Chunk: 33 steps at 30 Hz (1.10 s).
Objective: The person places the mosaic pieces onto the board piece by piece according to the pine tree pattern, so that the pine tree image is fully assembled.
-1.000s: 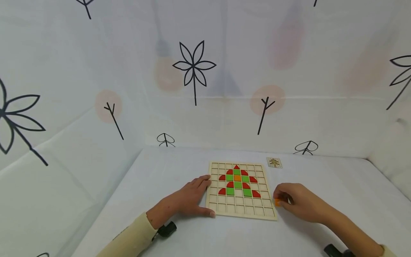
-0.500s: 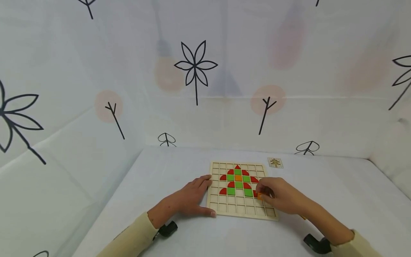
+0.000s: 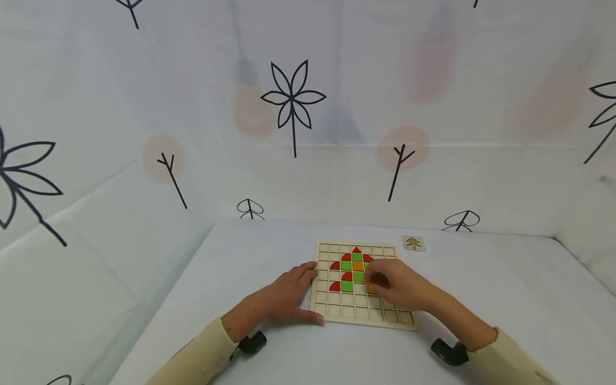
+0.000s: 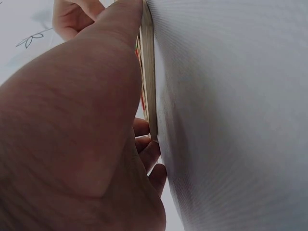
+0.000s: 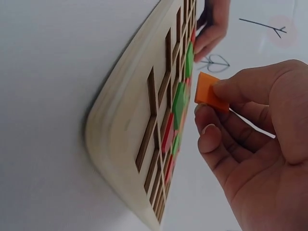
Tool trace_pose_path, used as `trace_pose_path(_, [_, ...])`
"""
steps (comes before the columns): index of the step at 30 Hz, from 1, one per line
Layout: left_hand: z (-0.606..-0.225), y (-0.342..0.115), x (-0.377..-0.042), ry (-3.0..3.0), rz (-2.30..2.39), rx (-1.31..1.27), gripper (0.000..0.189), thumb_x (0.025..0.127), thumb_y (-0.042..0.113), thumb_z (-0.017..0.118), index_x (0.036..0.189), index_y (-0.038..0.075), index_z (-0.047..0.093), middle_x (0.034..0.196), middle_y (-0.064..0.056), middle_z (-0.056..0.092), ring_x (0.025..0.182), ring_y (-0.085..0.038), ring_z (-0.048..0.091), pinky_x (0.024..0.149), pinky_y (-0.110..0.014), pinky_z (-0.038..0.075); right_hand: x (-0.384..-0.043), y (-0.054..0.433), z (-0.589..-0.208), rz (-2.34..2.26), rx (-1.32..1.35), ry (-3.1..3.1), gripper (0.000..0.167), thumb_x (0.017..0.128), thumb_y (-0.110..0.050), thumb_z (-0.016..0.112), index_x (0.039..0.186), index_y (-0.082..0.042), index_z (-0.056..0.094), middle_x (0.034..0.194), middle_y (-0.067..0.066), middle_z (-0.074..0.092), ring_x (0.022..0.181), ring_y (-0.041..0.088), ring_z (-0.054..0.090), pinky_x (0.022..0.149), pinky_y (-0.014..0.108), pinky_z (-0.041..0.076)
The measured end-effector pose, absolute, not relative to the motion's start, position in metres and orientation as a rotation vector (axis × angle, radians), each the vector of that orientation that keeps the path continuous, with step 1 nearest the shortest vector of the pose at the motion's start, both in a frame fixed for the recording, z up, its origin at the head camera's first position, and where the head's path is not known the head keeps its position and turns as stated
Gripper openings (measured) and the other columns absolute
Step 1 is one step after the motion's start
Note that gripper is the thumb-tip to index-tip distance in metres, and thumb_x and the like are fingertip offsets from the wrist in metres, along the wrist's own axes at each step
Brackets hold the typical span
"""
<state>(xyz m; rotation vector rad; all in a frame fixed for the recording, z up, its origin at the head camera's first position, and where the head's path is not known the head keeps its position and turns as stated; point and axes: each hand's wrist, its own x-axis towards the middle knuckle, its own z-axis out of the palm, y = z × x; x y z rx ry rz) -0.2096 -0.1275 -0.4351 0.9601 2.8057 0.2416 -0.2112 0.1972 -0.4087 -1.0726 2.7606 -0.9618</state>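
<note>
A square wooden grid board (image 3: 341, 311) lies on the white-covered table. Set in its cells are green squares (image 3: 347, 286), red quarter-round tiles (image 3: 335, 287), a red triangle (image 3: 356, 249) and an orange square (image 3: 357, 266), forming a tree shape. My left hand (image 3: 284, 297) rests at the board's left edge, fingers along the side and thumb at the near corner. Over the board, my right hand (image 3: 401, 283) pinches another orange square tile (image 5: 210, 91) between thumb and fingers, above the grid surface. That hand hides the right part of the pattern in the head view.
A small card (image 3: 413, 243) with a tree on a grid lies behind the board to the right. Dark wrist devices hang under the left arm (image 3: 252, 343) and right arm (image 3: 449, 353). A white patterned curtain (image 3: 337, 176) stands behind the table.
My right hand has moved left from beside the board to over its middle right, carrying the orange square tile. The left hand has stayed at the board's edge.
</note>
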Motion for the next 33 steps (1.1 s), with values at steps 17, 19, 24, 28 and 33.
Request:
trace_pose_path(17, [-0.436,-0.128,-0.211,2.806,0.239,0.973,0.121,0.082,0.093,0.054,0.168,0.013,0.025,0.177,-0.002,0.015,0.16,-0.024,0.025,0.128,-0.045,0.032,-0.223,0.178,-0.417,-0.801,-1.116,2.792,0.022,0.096,-0.003,0.073,0.112,-0.018,0.08,0.103,-0.01,0.071,0.088,0.008,0.054,0.079,0.028,0.052])
trace_pose_path(19, [-0.436,-0.129,-0.211,2.807,0.241,0.973,0.121,0.082,0.092,0.055,0.168,0.013,0.025,0.177,-0.002,0.015,0.16,-0.024,0.025,0.128,-0.045,0.032,-0.224,0.177,-0.417,-0.791,-1.123,2.788,0.022,0.096,-0.003,0.073,0.111,-0.017,0.081,0.101,-0.01,0.07,0.086,0.007,0.053,0.076,0.027,0.05])
trace_pose_path(24, [-0.436,-0.129,-0.211,2.806,0.245,0.977,0.12,0.082,0.091,0.056,0.168,0.013,0.025,0.177,-0.002,0.015,0.16,-0.024,0.026,0.128,-0.045,0.032,-0.225,0.175,-0.419,-0.789,-1.124,2.79,0.021,0.096,-0.003,0.073,0.11,-0.016,0.081,0.101,-0.009,0.069,0.086,0.006,0.054,0.076,0.026,0.051])
trace_pose_path(28, [-0.436,-0.128,-0.211,2.801,0.257,0.983,0.12,0.083,0.091,0.057,0.168,0.012,0.026,0.176,-0.003,0.016,0.159,-0.025,0.026,0.127,-0.046,0.033,-0.225,0.174,-0.42,-0.835,-1.093,2.784,0.018,0.096,-0.002,0.073,0.107,-0.016,0.077,0.099,-0.01,0.069,0.085,0.007,0.056,0.076,0.027,0.053])
trace_pose_path(33, [-0.434,-0.128,-0.211,2.799,0.268,0.983,0.119,0.083,0.09,0.058,0.167,0.012,0.027,0.176,-0.003,0.017,0.159,-0.026,0.027,0.127,-0.047,0.033,-0.226,0.173,-0.422,-0.898,-1.048,2.777,0.016,0.096,-0.002,0.072,0.105,-0.015,0.075,0.094,-0.011,0.068,0.081,0.007,0.057,0.072,0.025,0.054])
